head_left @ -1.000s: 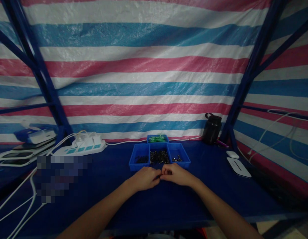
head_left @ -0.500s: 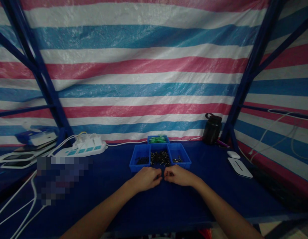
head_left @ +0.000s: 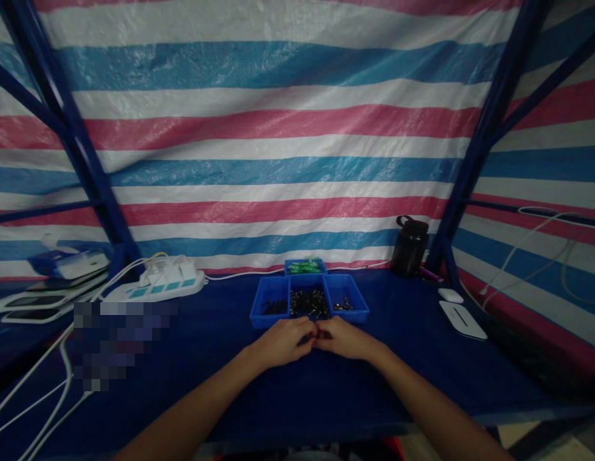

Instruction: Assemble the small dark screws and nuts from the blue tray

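Observation:
My left hand [head_left: 285, 340] and my right hand [head_left: 344, 337] meet at the fingertips just in front of the blue trays. Both have their fingers curled and pinched together; whatever lies between them is too small or hidden to make out. Dark small parts fill the middle blue tray [head_left: 309, 303], partly covered by my hands. The left blue tray [head_left: 257, 304] holds some thin black pieces, and the right blue tray [head_left: 357, 298] a few shiny metal pieces. Behind them, a smaller blue tray [head_left: 290, 264] contains green pieces [head_left: 305, 266].
A white power strip [head_left: 167, 289] with plugs and cables lies at the left, beside stacked devices [head_left: 42, 307]. At the right stand a black bottle [head_left: 409, 248], a small white case [head_left: 450, 295] and a flat white device [head_left: 463, 319]. Blue frame posts rise on both sides.
My hands have come together; the small gap between their fingertips has closed. The view has shifted slightly, while the trays stay in place.

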The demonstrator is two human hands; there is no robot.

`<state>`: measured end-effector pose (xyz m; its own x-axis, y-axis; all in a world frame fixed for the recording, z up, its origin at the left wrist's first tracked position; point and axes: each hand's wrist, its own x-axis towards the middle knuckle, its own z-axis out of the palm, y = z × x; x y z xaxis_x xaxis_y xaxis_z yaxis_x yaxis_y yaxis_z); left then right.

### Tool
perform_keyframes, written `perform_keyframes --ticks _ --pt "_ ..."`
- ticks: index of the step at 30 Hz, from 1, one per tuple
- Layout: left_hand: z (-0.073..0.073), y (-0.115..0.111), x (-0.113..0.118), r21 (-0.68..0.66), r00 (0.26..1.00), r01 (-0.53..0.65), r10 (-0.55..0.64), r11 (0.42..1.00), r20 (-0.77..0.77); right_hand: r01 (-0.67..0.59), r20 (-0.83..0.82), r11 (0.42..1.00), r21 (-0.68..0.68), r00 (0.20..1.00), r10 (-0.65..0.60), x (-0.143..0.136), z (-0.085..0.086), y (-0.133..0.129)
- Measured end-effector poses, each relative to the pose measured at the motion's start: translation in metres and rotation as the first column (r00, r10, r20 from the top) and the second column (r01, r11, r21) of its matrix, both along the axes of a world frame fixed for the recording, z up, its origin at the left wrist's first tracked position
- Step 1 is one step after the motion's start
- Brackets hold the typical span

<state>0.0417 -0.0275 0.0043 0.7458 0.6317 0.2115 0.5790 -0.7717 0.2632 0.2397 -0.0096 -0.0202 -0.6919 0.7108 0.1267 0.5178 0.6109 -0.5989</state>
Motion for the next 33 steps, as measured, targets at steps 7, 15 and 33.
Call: perform_keyframes --ticks 7,15,33 --pt "0.003 -0.001 -0.001 -0.004 0.997 -0.061 0.060 0.998 -0.054 0.002 -0.016 0.999 -0.045 1.000 -0.003 0.003 0.004 0.001" --pt "-0.003 0.006 -0.002 0.024 0.998 -0.019 0.020 1.000 -0.058 -0.012 -0.025 0.999 -0.037 1.000 0.011 0.004 0.007 -0.001" --pt "-0.007 0.008 -0.004 0.010 0.990 -0.057 0.058 0.998 -0.130 0.043 -0.051 0.997 -0.062 0.998 -0.047 0.009 0.009 0.004"
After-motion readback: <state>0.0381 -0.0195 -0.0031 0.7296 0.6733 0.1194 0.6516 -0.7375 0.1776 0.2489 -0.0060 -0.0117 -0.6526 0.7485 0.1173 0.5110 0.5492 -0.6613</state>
